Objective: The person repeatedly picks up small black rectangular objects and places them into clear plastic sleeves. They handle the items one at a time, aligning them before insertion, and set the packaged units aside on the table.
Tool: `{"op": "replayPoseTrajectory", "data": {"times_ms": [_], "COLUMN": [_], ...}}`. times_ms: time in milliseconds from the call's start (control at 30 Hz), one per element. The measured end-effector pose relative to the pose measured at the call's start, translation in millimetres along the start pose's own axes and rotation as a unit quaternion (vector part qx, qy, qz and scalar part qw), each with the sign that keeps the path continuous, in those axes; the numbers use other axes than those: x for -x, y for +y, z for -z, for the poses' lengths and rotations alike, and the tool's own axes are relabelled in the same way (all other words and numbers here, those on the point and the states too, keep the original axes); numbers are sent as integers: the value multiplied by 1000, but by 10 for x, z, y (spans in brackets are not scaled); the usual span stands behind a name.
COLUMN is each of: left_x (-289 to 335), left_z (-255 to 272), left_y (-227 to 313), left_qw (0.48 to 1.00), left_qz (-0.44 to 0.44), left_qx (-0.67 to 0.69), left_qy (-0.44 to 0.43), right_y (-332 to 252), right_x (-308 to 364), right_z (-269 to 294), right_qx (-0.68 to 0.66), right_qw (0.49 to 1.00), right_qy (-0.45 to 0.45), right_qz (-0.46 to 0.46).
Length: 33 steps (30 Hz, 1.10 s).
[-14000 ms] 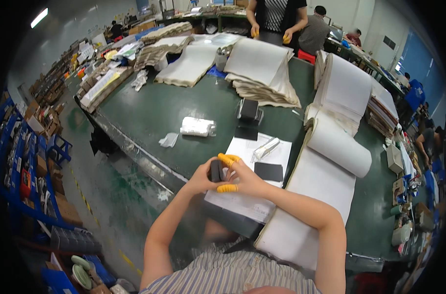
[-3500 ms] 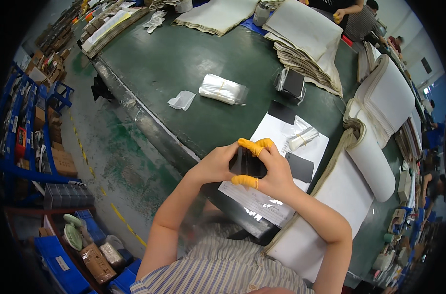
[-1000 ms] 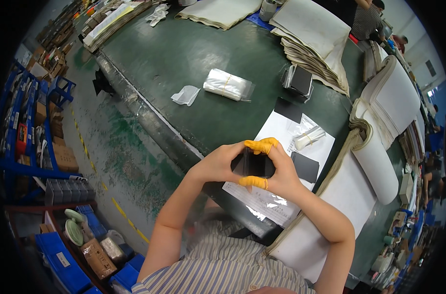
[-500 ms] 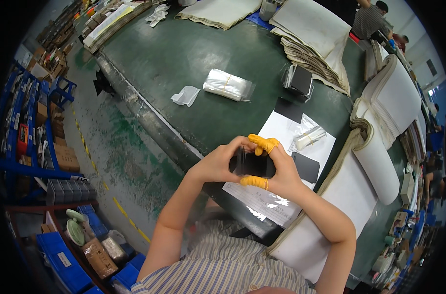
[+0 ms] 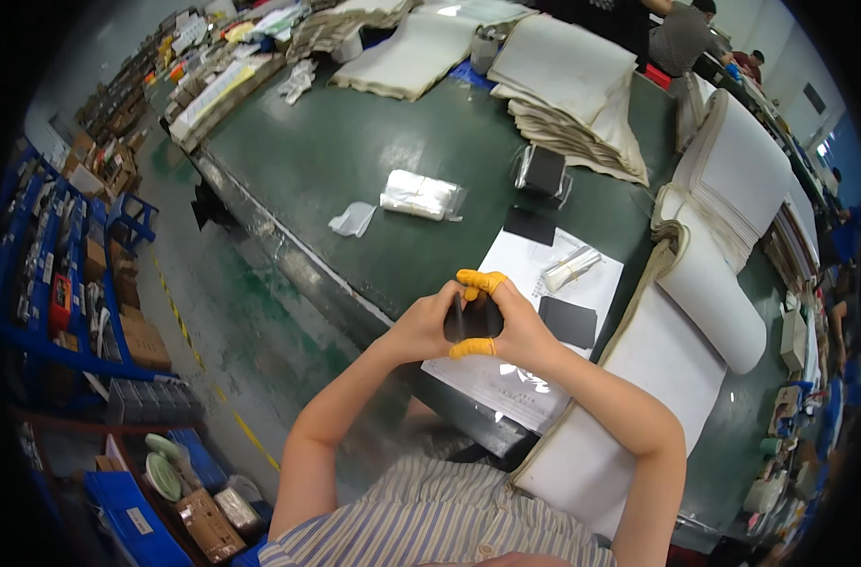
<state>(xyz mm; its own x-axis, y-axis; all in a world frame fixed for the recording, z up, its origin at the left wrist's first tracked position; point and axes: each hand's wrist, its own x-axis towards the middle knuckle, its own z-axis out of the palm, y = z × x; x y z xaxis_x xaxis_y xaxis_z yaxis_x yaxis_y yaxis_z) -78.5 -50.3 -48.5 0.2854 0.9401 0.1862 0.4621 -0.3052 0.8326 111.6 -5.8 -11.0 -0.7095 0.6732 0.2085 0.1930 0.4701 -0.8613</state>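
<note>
Between both hands I hold a small stack of dark rectangular sheets over the front edge of the green table. My left hand grips its left side. My right hand closes round the right side, with yellow finger cots on its thumb and some fingers. Just right of the hands a dark square sheet lies on white paper. Another black sheet rests at that paper's far edge, and a bundle of clear plastic bags lies between the two.
Farther off lie a banded bundle of clear bags, a crumpled bag and a wrapped stack of black sheets. Thick piles of large white paper stand at the back and right. Blue bins are at the lower left.
My view has shifted, so the table's far side shows more. Both hands still hold the dark stack, now turned a little between the fingers.
</note>
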Motion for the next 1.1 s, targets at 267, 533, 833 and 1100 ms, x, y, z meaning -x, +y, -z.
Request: {"op": "replayPoseTrajectory", "data": {"times_ms": [267,533,833,1100], "left_x": [-460,-862,-755,-588], "left_z": [361,433,429,864], "left_y": [166,353,504,114], "left_qw": [990,928,919,918], "left_qz": [-14,-7,-26,28], "left_qx": [-83,-249,-324,-375], "left_qy": [-113,-277,-223,-125], "right_y": [231,405,270,430], "right_x": [-55,-46,17,-10], "right_z": [22,116,253,213], "right_qx": [-62,89,276,276], "right_qw": [995,988,956,956], "right_qy": [76,42,19,17], "right_qz": [16,-117,-99,-97]}}
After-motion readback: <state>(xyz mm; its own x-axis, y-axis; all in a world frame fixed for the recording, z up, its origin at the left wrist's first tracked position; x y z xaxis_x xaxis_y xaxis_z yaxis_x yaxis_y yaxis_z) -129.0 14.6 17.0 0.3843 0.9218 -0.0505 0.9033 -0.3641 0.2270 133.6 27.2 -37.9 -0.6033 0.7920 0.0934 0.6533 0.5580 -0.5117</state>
